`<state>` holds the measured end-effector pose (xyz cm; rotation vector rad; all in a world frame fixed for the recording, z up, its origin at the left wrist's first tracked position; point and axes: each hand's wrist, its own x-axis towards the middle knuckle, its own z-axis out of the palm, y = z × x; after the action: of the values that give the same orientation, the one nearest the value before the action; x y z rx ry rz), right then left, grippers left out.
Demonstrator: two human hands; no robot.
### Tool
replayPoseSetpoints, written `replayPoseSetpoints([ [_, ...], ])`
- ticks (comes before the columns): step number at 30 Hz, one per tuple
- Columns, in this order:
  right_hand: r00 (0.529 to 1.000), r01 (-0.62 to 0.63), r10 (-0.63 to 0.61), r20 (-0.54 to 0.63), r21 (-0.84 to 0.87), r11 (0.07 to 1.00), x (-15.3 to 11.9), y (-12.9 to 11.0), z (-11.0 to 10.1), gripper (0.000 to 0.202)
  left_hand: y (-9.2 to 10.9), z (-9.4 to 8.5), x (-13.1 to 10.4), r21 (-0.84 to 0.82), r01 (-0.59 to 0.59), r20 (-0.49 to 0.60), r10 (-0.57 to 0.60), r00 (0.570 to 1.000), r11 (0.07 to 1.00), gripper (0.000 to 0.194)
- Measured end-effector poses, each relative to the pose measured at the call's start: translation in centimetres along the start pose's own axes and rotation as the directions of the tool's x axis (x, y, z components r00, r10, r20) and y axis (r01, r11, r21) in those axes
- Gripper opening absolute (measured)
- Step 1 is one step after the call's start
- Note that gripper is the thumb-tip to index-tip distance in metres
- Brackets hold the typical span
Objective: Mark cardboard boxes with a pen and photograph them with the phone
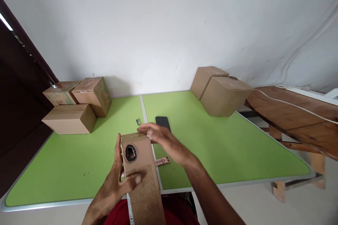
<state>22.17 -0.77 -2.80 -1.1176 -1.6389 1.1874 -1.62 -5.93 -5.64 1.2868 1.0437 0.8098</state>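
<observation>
A long cardboard box [144, 186] with a black-edged hole [131, 153] near its far end is tilted over the front edge of the green table. My left hand [118, 179] grips its left side, thumb on the top face and fingers along the side. My right hand [158, 137] is at the far right corner of the box, fingers stretched out and slightly blurred; whether it touches the box is hard to tell. A pink watch strap [163, 161] shows on the table right of the box, partly hidden beneath it. A dark phone [163, 123] lies behind my right hand.
Several cardboard boxes [71, 119] stand at the back left of the green folding table [211, 147]. Two larger boxes [228, 95] stand at the back right. A small black-and-white item [138, 122] lies near the table's centre seam. A wooden table [298, 119] with a white cable adjoins on the right.
</observation>
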Motion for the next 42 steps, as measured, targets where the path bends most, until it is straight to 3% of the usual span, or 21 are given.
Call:
replayPoseSetpoints([
  [2,0.995,-0.023,-0.007,-0.098,-0.298,0.954,2.2,2.1,-2.3,0.067,-0.5,0.2,-0.7,-0.068,0.033,-0.035,-0.035,0.999,0.997,0.135],
  [3,0.989,-0.059,-0.019,-0.148,-0.507,0.860,3.4,3.1,-3.1,0.060,-0.9,0.4,-1.1,-0.106,0.043,-0.069,-0.051,0.996,0.993,0.133],
  [6,0.990,-0.097,-0.014,-0.140,-0.756,0.647,6.5,6.1,-3.8,0.037,-2.2,0.6,-2.0,-0.260,0.061,-0.182,-0.111,0.977,0.964,0.127],
  [9,0.998,0.047,0.009,0.061,-0.843,0.536,8.3,8.5,-2.2,0.048,-2.9,0.0,-2.1,-0.406,0.080,-0.298,-0.214,0.930,0.911,0.118],
  [12,0.973,0.204,0.016,0.232,-0.884,0.420,9.5,10.4,0.0,0.054,-2.2,-1.0,-1.4,-0.398,0.002,-0.424,-0.186,0.886,0.918,0.107],
  [16,0.951,0.293,-0.001,0.310,-0.898,0.328,11.2,12.1,1.8,0.045,-0.4,-1.4,0.2,-0.304,-0.124,-0.475,-0.037,0.879,0.945,0.099],
  [20,0.941,0.336,-0.081,0.329,-0.874,0.351,12.9,12.4,1.8,0.027,1.4,-0.8,1.9,-0.289,-0.201,-0.467,0.045,0.883,0.936,0.103],
  [23,0.950,0.304,-0.208,0.233,-0.843,0.443,13.7,11.4,0.4,0.021,2.4,-0.4,2.9,-0.293,-0.261,-0.470,0.099,0.877,0.920,0.113],
  [26,0.933,0.226,-0.360,-0.003,-0.773,0.592,13.6,8.9,-1.9,0.022,2.9,-0.3,3.5,-0.285,-0.302,-0.445,0.154,0.882,0.910,0.122],
  [28,0.882,0.206,-0.435,-0.180,-0.682,0.701,12.5,6.2,-3.2,0.029,2.7,-0.2,3.8,-0.280,-0.298,-0.407,0.169,0.898,0.913,0.127],
  [30,0.806,0.277,-0.488,-0.336,-0.514,0.812,10.2,2.8,-3.5,0.027,2.3,0.1,4.1,-0.270,-0.291,-0.361,0.184,0.914,0.918,0.129],
  [31,0.755,0.433,-0.468,-0.459,-0.188,0.882,8.7,0.9,-3.3,0.016,2.1,0.2,4.3,-0.266,-0.295,-0.340,0.197,0.920,0.918,0.129],
  [33,0.767,0.591,-0.401,-0.501,0.309,0.745,5.5,-2.6,-2.0,0.007,1.9,0.6,4.5,-0.261,-0.308,-0.312,0.222,0.924,0.915,0.127],
  [35,0.806,0.585,-0.382,-0.451,0.513,0.628,3.0,-5.3,-0.2,0.005,2.0,1.0,4.7,-0.254,-0.316,-0.299,0.236,0.924,0.914,0.124],
  [39,0.819,0.574,-0.379,-0.431,0.591,0.567,1.1,-7.6,2.0,0.007,3.2,1.2,4.8,-0.213,-0.341,-0.291,0.273,0.917,0.916,0.120],
  [42,0.797,0.593,-0.365,-0.481,0.509,0.624,0.9,-7.6,1.0,0.013,4.0,0.7,5.1,-0.164,-0.396,-0.324,0.330,0.887,0.904,0.119],
])
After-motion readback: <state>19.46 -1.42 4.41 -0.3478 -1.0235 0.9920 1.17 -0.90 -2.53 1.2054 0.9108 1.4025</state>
